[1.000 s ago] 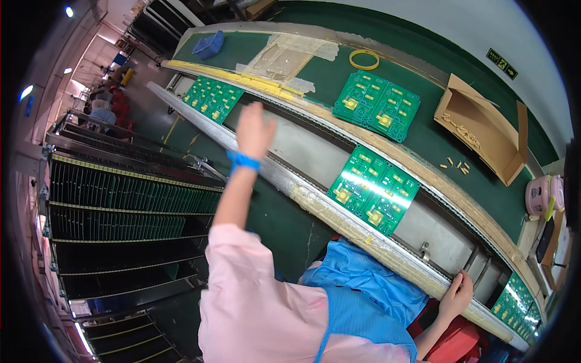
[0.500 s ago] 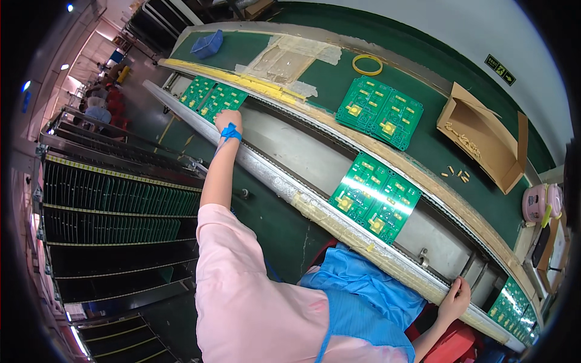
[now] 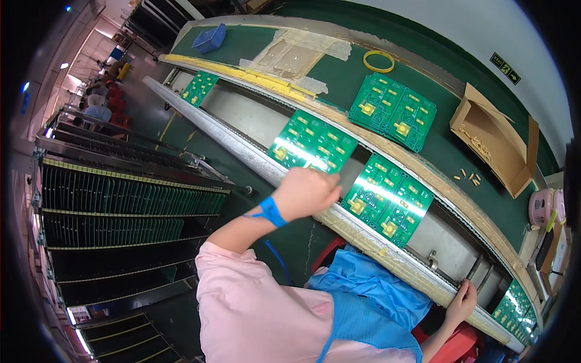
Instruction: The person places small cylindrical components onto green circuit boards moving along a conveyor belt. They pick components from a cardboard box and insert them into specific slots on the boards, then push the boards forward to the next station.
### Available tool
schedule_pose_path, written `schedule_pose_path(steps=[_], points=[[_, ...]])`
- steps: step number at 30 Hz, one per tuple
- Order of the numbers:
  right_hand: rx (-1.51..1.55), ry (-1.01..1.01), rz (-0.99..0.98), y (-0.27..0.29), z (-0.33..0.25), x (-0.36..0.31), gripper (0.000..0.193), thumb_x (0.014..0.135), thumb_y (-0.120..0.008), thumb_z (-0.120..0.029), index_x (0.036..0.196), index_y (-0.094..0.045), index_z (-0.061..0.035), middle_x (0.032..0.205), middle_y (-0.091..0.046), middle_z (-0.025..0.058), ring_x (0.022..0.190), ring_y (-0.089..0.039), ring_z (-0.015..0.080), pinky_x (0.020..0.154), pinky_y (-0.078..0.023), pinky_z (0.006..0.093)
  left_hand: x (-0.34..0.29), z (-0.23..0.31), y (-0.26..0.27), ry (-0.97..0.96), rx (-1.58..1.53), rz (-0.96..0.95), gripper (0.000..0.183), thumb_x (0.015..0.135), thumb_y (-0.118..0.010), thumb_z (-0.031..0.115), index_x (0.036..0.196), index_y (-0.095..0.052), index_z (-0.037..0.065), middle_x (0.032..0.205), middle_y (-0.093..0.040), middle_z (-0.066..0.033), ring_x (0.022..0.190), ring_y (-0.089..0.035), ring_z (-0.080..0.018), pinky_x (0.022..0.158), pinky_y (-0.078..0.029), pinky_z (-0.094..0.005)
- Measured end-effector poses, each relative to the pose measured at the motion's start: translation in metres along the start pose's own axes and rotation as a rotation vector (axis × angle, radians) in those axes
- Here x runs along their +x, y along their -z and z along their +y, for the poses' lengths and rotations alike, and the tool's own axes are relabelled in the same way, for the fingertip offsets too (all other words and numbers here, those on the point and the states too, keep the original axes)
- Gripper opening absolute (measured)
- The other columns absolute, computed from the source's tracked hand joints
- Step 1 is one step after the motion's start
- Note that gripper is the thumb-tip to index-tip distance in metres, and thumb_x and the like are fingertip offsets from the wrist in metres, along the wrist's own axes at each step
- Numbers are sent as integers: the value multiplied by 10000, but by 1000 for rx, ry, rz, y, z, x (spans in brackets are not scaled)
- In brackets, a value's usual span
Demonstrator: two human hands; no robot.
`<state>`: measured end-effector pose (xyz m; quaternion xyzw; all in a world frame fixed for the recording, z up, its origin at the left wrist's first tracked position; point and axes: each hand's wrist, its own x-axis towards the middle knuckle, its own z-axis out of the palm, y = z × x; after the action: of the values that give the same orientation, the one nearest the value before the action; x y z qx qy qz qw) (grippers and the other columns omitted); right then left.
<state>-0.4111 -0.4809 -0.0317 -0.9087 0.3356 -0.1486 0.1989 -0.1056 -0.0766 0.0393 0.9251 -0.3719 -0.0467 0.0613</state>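
My left hand point(image 3: 307, 192), with a blue band at its wrist, is closed at the near edge of a green circuit board point(image 3: 315, 142). That board lies across the two rails of a conveyor point(image 3: 239, 115), and part of its near edge is hidden behind my fingers. Just to its right lies another green circuit board point(image 3: 389, 199) with pale and yellow parts. My right hand point(image 3: 461, 304) rests on the near rail point(image 3: 399, 269) farther right. Its fingertips are pinched together, and anything between them is hidden.
More boards lie on the conveyor at the far left point(image 3: 200, 88) and far right point(image 3: 515, 308). Behind it, the green bench holds a board stack point(image 3: 393, 109), yellow tape roll point(image 3: 379, 61), blue bin point(image 3: 209, 39) and open carton point(image 3: 493, 139). A board rack point(image 3: 133, 199) stands left.
My left hand has come rightward and nearer from the far left, and a circuit board has slid along the rails with it. My right hand stays on the near rail.
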Motion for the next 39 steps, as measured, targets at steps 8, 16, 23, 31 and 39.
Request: schedule_pose_path(steps=[8,16,23,31,39], points=[[14,3,9,-2,-10,1,231,949,-539,-169,932,-676,17,864,-663,162,804,-622,317,734,-468,392,-26,-339,-16,847,616,424,424,775,-703,304,1188,-664,217,1487,-398,-163,1392,-321,-372,1070,-328,-581],[-47,4,67,-4,-10,-2,211,919,-549,-148,853,-655,22,806,-621,187,796,-583,371,740,-441,442,-54,-471,-43,1080,482,-68,480,826,-591,271,1227,-624,9,1494,-312,-318,1418,-261,-432,1181,-222,-450],[-104,19,171,3,-29,-1,183,876,-551,-120,786,-634,16,770,-607,183,768,-557,378,730,-410,462,-9,-445,-41,1141,422,-89,485,820,-550,292,1197,-645,3,1437,-420,-292,1414,-264,-436,1136,-252,-517],[-113,34,135,6,-32,0,166,883,-559,-121,797,-634,0,774,-614,159,766,-581,356,725,-427,447,-17,-320,-38,903,163,269,432,883,-482,272,1200,-471,-21,1148,-587,-328,1110,-549,-468,944,-427,-548],[-107,44,119,6,-30,0,163,895,-560,-143,850,-655,-19,821,-640,144,807,-592,347,753,-436,438,-1,-114,-43,655,124,309,451,982,-429,308,1256,-463,-50,1034,-632,-321,986,-596,-471,872,-458,-516]])
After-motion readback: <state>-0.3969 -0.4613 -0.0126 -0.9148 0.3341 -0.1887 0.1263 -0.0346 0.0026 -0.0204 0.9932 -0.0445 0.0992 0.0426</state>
